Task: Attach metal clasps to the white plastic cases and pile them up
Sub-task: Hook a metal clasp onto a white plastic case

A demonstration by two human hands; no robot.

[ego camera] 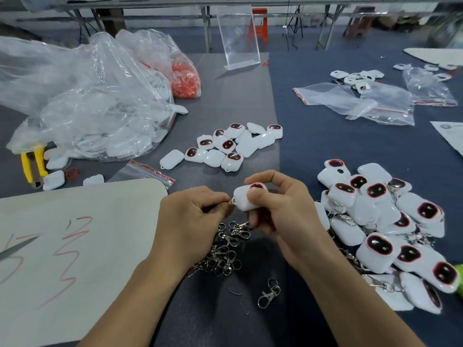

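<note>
Right hand [280,209] grips a glossy white plastic case [246,197] – left hand [193,211] pinches a small metal ring [230,202] at its corner (loose silver clasps [223,251] below).

The left hand [193,211] and the right hand [280,209] are bare. The left forearm [140,296] and right forearm [350,296] are bare too, uncovered down to the lower edge.
</note>
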